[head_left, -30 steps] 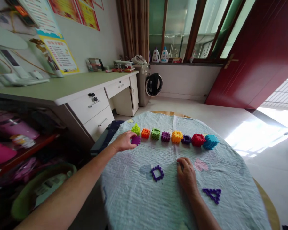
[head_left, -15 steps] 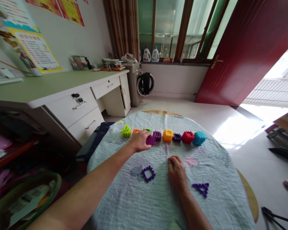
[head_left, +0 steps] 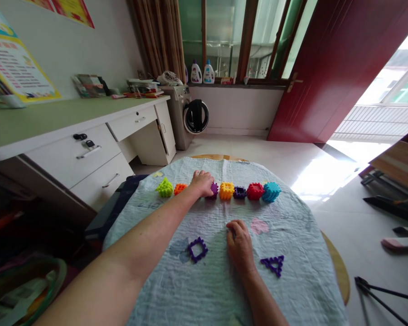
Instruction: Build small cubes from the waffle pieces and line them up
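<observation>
A row of chunky plastic toy blocks stands across the quilt [head_left: 289, 253]: a green spiky block [head_left: 164, 187], an orange block [head_left: 180, 189], a purple block [head_left: 213, 190], a yellow-orange block [head_left: 226, 190], a small purple block [head_left: 239, 192], a red block [head_left: 255, 191] and a teal block [head_left: 271, 192]. My left hand [head_left: 202, 183] grips the purple block from above, hiding part of the row. My right hand [head_left: 240, 246] rests curled on the quilt, near a purple square frame [head_left: 197, 250] and a purple triangle frame [head_left: 274, 265]. Something small and dark may lie under its fingers.
The quilt covers a round wooden table [head_left: 338, 276]. A desk with drawers [head_left: 71, 108] stands to the left, with a basket [head_left: 20, 290] below. Behind are a washing machine [head_left: 178, 113] and detergent bottles [head_left: 200, 72]. A red door [head_left: 313, 77] stands open at right.
My left hand has carried the purple piece rightward and up into the row. My view has turned, so the whole scene sits further left and looks smaller.
</observation>
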Motion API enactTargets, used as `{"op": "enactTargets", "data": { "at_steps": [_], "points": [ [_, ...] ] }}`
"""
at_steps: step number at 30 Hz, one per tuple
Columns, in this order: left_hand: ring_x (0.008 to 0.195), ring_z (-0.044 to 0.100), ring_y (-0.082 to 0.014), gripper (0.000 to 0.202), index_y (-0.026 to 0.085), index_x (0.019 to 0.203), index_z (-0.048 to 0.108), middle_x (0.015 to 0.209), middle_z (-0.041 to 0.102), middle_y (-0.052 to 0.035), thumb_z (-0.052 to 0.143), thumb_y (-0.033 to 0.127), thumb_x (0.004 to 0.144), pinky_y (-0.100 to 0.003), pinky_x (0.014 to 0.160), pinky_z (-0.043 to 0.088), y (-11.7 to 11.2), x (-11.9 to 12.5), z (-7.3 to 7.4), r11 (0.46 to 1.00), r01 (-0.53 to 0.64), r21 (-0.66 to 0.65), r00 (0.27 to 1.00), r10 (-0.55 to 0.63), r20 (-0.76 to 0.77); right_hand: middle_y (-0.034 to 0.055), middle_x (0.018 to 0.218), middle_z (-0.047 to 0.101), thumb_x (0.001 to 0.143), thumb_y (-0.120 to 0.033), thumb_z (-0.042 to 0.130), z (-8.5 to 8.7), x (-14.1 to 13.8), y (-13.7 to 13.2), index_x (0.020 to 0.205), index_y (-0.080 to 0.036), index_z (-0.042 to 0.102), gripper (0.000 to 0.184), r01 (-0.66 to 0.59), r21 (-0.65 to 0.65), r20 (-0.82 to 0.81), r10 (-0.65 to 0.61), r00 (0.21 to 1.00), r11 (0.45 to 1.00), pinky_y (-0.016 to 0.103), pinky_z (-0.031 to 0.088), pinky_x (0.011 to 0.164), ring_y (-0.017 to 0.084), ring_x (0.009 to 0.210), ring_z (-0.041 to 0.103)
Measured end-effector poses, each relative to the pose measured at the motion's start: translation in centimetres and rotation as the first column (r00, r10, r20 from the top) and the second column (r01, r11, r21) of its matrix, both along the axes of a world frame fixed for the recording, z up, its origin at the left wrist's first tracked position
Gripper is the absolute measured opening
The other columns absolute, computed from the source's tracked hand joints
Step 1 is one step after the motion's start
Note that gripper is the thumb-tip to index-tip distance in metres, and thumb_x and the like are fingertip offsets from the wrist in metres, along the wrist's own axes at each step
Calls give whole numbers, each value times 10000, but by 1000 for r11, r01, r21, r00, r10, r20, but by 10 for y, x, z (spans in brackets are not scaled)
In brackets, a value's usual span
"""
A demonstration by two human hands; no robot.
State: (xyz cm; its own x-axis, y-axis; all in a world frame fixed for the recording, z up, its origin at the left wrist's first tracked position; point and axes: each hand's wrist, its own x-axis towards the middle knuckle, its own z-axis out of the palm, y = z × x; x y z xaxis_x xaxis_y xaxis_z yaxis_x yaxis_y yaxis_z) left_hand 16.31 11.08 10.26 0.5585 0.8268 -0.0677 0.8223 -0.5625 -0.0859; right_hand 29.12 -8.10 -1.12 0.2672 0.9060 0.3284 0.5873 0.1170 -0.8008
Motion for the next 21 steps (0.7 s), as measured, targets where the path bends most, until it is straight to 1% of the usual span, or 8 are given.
{"op": "enactTargets", "data": {
  "at_steps": [5, 9, 12, 15, 17, 19, 21],
  "points": [
    [1198, 501, -300, 324, 233, 1031, 710, 1171, 643, -90, 665, 309, 719, -482, 1053, 323, 6, 0, -1, 999, -11, -32, 1000, 10, -19, 50, 940, 623, 769, -79, 431, -1, 0, 1, 878, -215, 624, 260, 3, -6, 3, -3, 1000, 1000, 309, 453, 860, 190, 916, 574],
    [1213, 490, -300, 347, 230, 1063, 701, 1193, 633, -93, 648, 317, 731, -482, 1067, 308, 6, -2, -3, 1000, -5, -25, 1000, 5, 0, 46, 932, 621, 768, -76, 436, -1, 0, 1, 873, -218, 623, 257, 7, -4, 4, -7, 1000, 1000, 302, 449, 862, 188, 917, 576],
    [1239, 470, -302, 405, 248, 1111, 670, 1226, 628, -77, 661, 358, 721, -497, 1078, 297, 4, -4, -4, 999, 26, -47, 999, -24, 37, 44, 924, 623, 766, -79, 442, 0, 0, 1, 866, -222, 626, 254, 10, 2, 3, -10, 1000, 1000, 299, 449, 855, 187, 911, 578],
    [1313, 400, -323, 536, 270, 1151, 628, 1295, 600, -71, 740, 415, 647, -555, 1118, 229, 2, -4, -5, 991, 72, -115, 997, -68, 40, 44, 918, 626, 764, -82, 444, 1, 0, 0, 861, -222, 630, 252, 9, 3, 3, -9, 1000, 1000, 302, 450, 851, 188, 905, 578],
    [1346, 362, -334, 568, 261, 1134, 624, 1313, 588, -82, 774, 427, 612, -581, 1134, 188, 1, -2, -7, 987, 84, -137, 996, -82, 15, 44, 917, 626, 763, -83, 443, 1, 0, 0, 859, -220, 630, 251, 10, 1, 2, -10, 1000, 1000, 304, 451, 850, 189, 904, 576],
    [1347, 363, -331, 498, 244, 1083, 638, 1286, 602, -90, 762, 420, 635, -584, 1140, 179, 0, 0, -9, 989, 77, -125, 997, -78, -4, 45, 916, 623, 765, -87, 441, 1, 0, 0, 858, -218, 629, 247, 12, -3, 0, -12, 1000, 1000, 307, 453, 850, 189, 903, 575],
    [1325, 394, -323, 407, 230, 1036, 652, 1245, 625, -96, 728, 402, 675, -580, 1143, 181, 0, 2, -11, 994, 63, -95, 998, -64, -9, 45, 917, 620, 768, -93, 439, 2, 0, 0, 859, -218, 627, 243, 10, -9, -1, -10, 1000, 1000, 310, 457, 852, 190, 904, 574]
  ]
}}
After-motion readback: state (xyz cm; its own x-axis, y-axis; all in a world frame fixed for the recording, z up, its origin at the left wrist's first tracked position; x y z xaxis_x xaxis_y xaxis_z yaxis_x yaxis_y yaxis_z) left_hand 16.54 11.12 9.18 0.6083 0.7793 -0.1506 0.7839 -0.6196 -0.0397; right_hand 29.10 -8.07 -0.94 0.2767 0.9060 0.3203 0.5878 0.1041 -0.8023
